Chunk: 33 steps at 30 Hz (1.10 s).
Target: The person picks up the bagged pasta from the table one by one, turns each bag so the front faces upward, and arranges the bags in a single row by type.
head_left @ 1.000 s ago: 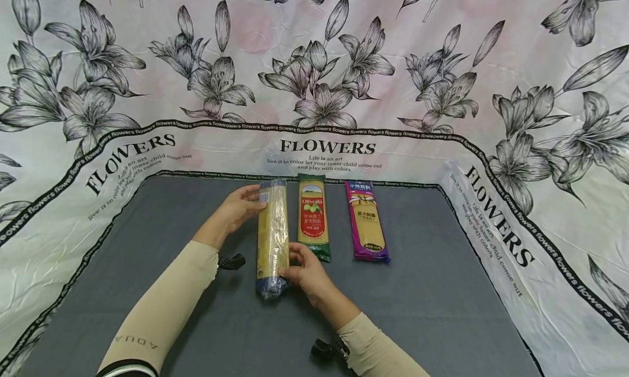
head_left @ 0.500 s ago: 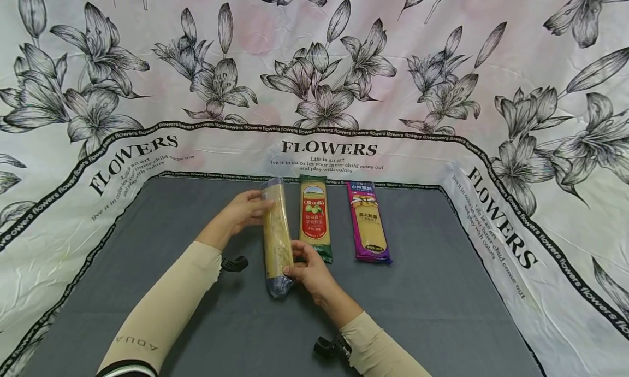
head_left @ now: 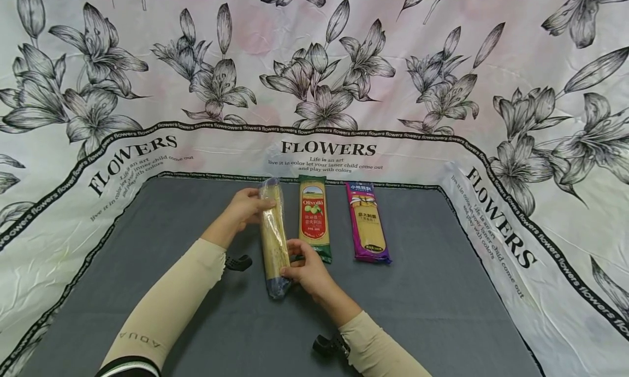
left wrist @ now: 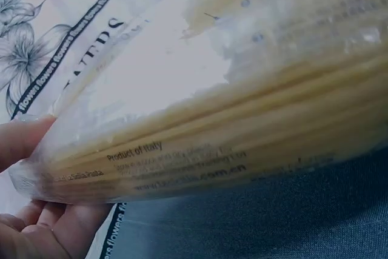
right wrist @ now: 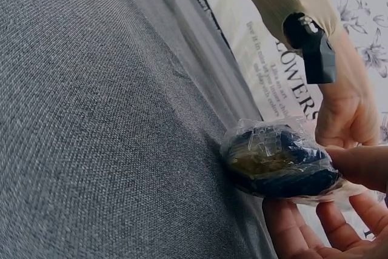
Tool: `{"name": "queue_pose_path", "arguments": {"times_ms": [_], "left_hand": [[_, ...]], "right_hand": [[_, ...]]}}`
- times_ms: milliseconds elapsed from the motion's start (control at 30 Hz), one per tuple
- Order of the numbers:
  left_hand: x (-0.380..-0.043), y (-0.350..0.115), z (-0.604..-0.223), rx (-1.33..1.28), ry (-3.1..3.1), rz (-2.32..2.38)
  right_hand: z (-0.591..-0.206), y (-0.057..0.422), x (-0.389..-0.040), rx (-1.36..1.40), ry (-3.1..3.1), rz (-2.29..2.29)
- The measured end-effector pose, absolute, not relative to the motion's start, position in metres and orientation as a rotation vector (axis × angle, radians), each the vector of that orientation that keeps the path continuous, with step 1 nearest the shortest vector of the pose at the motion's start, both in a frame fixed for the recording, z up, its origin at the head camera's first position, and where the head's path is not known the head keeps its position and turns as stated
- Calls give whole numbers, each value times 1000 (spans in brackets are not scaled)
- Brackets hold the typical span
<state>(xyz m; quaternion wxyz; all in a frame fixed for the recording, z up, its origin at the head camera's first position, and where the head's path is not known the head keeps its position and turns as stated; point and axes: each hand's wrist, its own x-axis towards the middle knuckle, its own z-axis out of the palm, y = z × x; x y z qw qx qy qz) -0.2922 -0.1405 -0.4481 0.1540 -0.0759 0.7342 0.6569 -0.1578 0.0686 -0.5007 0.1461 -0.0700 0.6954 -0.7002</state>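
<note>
A clear-wrapped pack of spaghetti (head_left: 274,235) with blue ends is held between both hands, tilted slightly. My left hand (head_left: 242,208) grips its far end, thumb on one face and fingers beneath. Near the close end, my right hand (head_left: 309,267) pinches the pack's edge. In the left wrist view the spaghetti pack (left wrist: 242,113) fills the frame, with "Product of Italy" printed along its side. Its crumpled blue end (right wrist: 279,162) shows in the right wrist view. Just right of it lies a green and red Olivoilà spaghetti pack (head_left: 314,218).
A purple spaghetti pack (head_left: 368,222) lies farther right on the grey cloth (head_left: 432,300). Behind stands a white sheet (head_left: 413,153) printed with flowers. Black wrist camera mounts (head_left: 238,263) jut from the sleeves.
The held spaghetti pack has been turned about its length, so a narrower side now faces up. Both hands keep their grip, with small shifts. The other packs stay put.
</note>
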Motion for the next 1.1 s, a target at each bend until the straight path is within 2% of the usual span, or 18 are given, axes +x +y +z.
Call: {"name": "queue_pose_path", "arguments": {"times_ms": [367,667,867,1100], "left_hand": [[-295,-144,-448,-246,1996,2061],[-298,-146,-439,-201,1852,2189],[-299,-144,-438,-113,1798,2201],[-299,-143,-442,-9,1755,2195]], "right_hand": [[-501,76,-163,-246,2032,-1938],[-506,89,-176,-226,1734,-1900],[-509,86,-177,-233,1526,-1964],[-506,81,-173,-179,1644,-1999]]}}
